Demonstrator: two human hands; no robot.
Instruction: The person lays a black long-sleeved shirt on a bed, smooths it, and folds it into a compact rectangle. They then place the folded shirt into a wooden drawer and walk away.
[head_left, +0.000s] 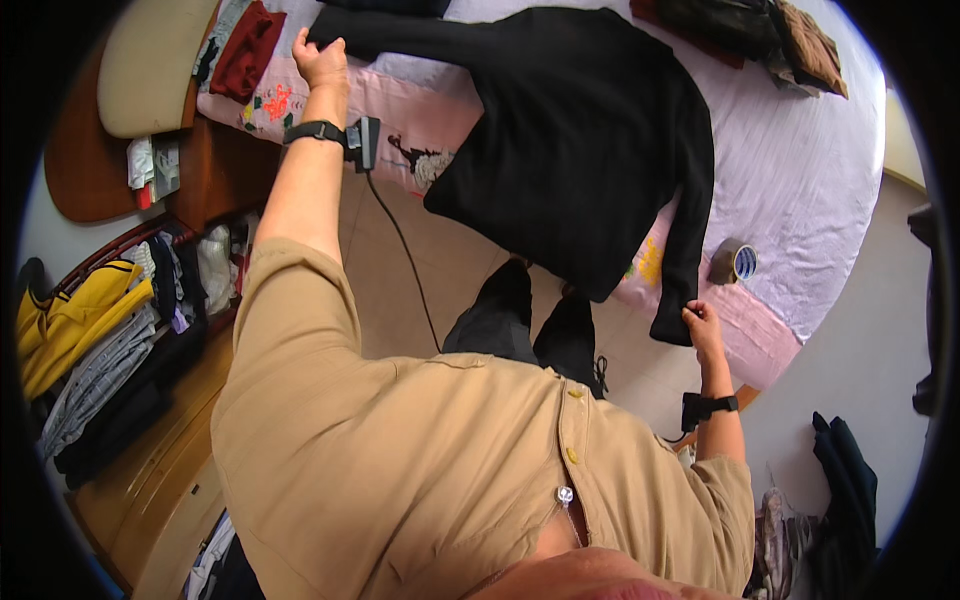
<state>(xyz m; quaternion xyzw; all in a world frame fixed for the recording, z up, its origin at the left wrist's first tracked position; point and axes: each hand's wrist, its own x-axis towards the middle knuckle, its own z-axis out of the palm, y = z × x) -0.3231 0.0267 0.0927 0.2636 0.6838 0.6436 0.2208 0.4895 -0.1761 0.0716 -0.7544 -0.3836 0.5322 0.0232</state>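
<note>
A black long-sleeved top (577, 150) lies spread over the edge of the bed, its hem hanging past the edge towards my legs. My left hand (322, 66) is at the far left, its fingers closed on the end of one sleeve (427, 37), which is stretched out sideways. The other sleeve (690, 217) runs down along the right side of the body of the top. My right hand (705, 326) pinches its cuff between thumb and fingers, just off the pink border of the bedcover.
On the pale bedcover (795, 172), a roll of tape (735, 261) stands at the right. Folded dark red cloth (247, 52) sits at the left corner, and piled clothes (750, 30) lie top right. Clothes including a yellow garment (90, 307) fill the left side. A cable (401, 232) hangs from my left wrist device.
</note>
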